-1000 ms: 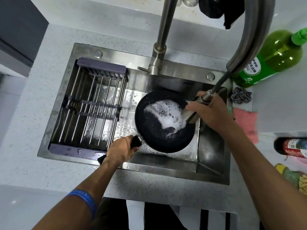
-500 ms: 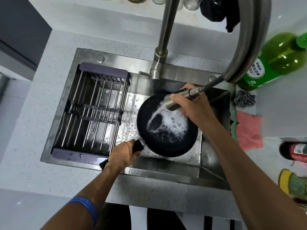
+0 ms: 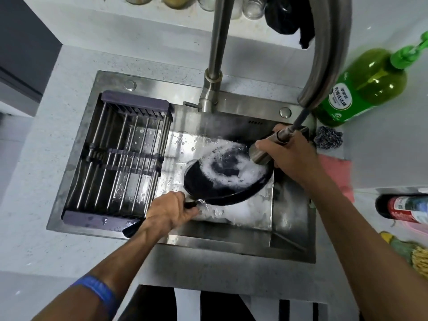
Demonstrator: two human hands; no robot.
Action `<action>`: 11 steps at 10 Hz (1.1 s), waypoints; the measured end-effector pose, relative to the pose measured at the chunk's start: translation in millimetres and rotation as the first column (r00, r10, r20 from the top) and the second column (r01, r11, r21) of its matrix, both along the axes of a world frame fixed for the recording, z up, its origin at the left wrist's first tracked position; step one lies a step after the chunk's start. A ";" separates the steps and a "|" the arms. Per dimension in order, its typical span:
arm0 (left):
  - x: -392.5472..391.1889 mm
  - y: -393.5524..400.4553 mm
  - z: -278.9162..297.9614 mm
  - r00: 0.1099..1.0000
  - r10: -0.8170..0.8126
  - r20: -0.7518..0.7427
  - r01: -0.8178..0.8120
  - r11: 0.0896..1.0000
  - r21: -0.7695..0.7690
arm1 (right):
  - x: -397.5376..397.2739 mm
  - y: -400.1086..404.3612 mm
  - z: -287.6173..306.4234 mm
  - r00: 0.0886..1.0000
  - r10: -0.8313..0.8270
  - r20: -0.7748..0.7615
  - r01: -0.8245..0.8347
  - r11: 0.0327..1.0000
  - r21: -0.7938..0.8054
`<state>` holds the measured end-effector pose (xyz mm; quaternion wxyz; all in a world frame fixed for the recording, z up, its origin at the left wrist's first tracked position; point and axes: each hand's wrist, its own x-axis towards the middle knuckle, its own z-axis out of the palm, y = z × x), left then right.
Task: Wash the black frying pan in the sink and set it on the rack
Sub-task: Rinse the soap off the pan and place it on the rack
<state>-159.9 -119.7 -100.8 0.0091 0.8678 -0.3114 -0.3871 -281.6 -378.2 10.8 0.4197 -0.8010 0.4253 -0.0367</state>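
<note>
1. Pan [image 3: 228,179] sits in the sink [image 3: 289,249], right half of the basin, tilted: near edge low, far edge raised toward the sprayer. Inside is mostly foam with a dark patch mid-base.
2. Pan's long axis runs from the bowl down-left through the handle to the left hand [image 3: 172,213], so the handle end points at the rack [image 3: 120,158].
3. Left hand's fingers are wrapped round the handle just beside the bowl; handle tip pokes out behind the wrist over the sink's front edge.
4. Right hand [image 3: 293,154] has fingers curled round the sprayer [image 3: 262,151], nozzle aimed into the pan from its far right rim, just beside it. Hose runs up to the faucet [image 3: 324,54].
5. Judgement: rinse in progress, foam not yet cleared. Rack lies left of the pan, on the left hand's side, so the left hand is the one to carry it over.
6. Risk: wet handle, tilted pan; could slip or spill suds on the lift.
7. Off to the right on the counter: soap bottle [image 3: 368,86], scourer [image 3: 328,140], pink cloth [image 3: 338,172].
</note>
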 end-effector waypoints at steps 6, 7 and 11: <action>10.9 9.2 6.8 0.314 0.544 -0.778 -0.794 0.600 0.100 | 18.7 37.9 40.0 0.956 -0.146 0.253 0.188 0.970 -0.152; 7.0 10.9 11.2 0.325 0.597 -0.733 -0.828 0.554 0.085 | 18.3 35.3 51.1 0.943 -0.166 0.289 0.238 0.942 -0.235; -14.9 23.5 -2.3 0.691 0.445 -0.570 -0.513 0.857 0.047 | -31.5 121.3 -77.5 0.954 -0.300 -0.027 0.299 0.954 -0.026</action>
